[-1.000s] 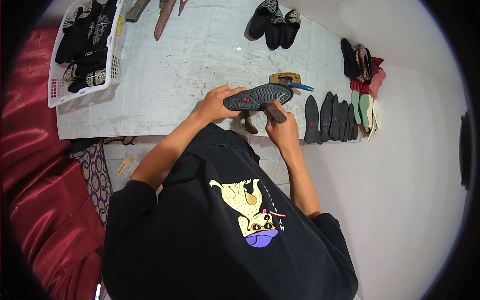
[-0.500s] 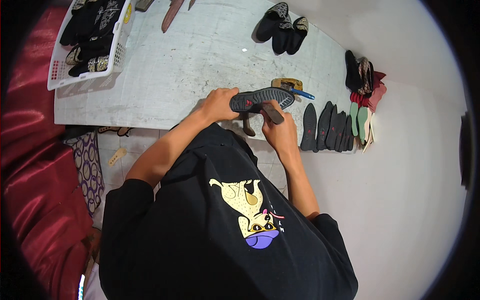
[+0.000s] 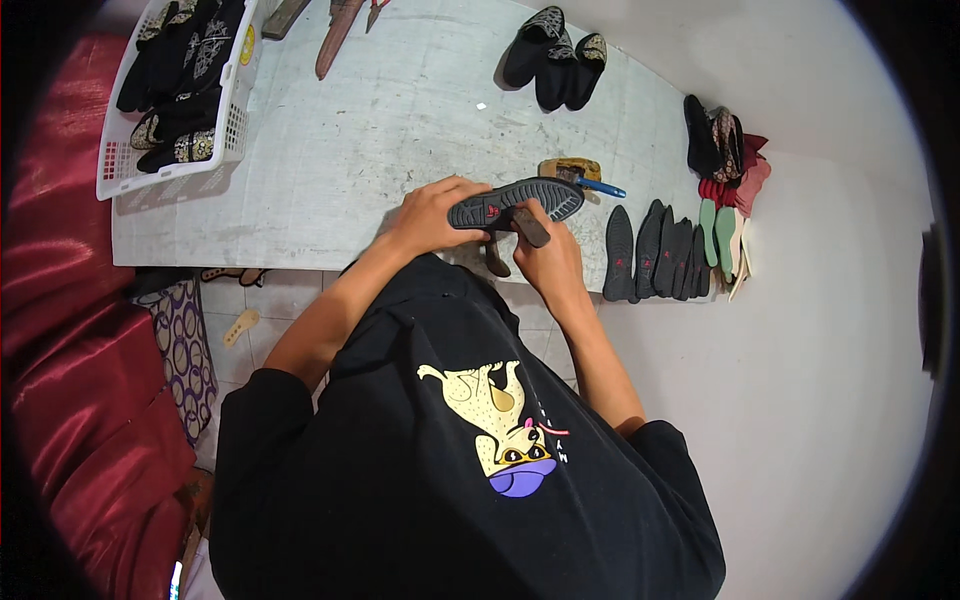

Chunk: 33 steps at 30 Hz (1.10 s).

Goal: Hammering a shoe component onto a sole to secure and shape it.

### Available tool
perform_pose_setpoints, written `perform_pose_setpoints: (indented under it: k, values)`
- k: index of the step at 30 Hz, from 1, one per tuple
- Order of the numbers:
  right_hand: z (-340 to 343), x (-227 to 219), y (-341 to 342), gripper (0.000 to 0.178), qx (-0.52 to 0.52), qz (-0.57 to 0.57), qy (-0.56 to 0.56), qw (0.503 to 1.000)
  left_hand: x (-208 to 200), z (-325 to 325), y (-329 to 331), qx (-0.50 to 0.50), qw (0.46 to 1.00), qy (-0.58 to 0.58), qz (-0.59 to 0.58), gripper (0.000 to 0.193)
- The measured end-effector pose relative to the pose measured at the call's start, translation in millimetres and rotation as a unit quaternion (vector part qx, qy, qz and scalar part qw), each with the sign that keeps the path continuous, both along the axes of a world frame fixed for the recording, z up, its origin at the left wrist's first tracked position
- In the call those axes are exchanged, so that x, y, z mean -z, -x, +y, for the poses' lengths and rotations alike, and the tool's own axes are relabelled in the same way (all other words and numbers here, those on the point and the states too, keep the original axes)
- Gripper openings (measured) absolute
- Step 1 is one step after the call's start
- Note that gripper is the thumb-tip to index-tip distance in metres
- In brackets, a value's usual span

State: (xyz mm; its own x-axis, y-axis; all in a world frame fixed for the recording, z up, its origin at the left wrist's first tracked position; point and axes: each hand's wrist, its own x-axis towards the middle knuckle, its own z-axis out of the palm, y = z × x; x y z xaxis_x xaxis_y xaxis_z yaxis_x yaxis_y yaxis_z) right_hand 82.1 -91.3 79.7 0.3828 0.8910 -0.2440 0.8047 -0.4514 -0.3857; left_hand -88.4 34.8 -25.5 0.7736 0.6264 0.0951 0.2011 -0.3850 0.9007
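Note:
A black shoe (image 3: 548,197) is held with its ridged sole facing up at the table's near edge. My left hand (image 3: 432,212) is closed round its left end, the fingers along the far side. In my right hand (image 3: 550,255), closed at the shoe's near side, is a tool with a blunt brown end (image 3: 531,229); its working end is hidden. A dark curved piece (image 3: 497,260) sticks out below the shoe between my hands; I cannot tell whether it belongs to the tool. Just beyond the shoe, a blue-handled brush (image 3: 603,188) lies across a yellowish container (image 3: 570,168).
Several black soles (image 3: 657,250) line the right edge, beside green insoles (image 3: 724,235) and more shoes (image 3: 703,140). Black slippers (image 3: 555,60) stand at the back. A white basket (image 3: 233,130) of shoes is at left. Pliers (image 3: 374,14) lie at the far edge of the view.
The shoe and both hands have shifted slightly left in the view. My left hand lies a little further over the shoe. Both holds are kept, and the whole scene has shifted slightly.

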Motion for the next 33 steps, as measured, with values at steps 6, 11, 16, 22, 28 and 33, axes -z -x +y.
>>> perform_pose_setpoints:
  k: [6,11,16,22,28,33]
  values:
    - [2,4,-4,0.034,-0.005,0.0,0.001,1.0,-7,-1,-9,0.002,0.999,-0.047,0.008,0.059]
    - [4,3,6,0.033,0.01,0.0,-0.038,0.999,2,-1,-13,-0.003,0.999,-0.022,-0.023,0.059]
    - [13,2,5,0.029,0.017,-0.002,-0.052,0.998,-2,2,-13,0.007,0.999,-0.021,-0.03,0.057]
    - [25,-3,6,0.025,-0.008,-0.025,-0.017,0.999,-1,0,-11,-0.001,1.0,-0.021,-0.003,0.057]
    - [16,3,18,0.019,0.039,0.003,-0.05,0.998,-14,0,-9,-0.006,0.993,-0.112,0.042,0.062]
    - [23,3,18,0.02,0.042,0.004,-0.044,0.998,-23,12,7,0.041,0.989,-0.097,0.107,0.066]
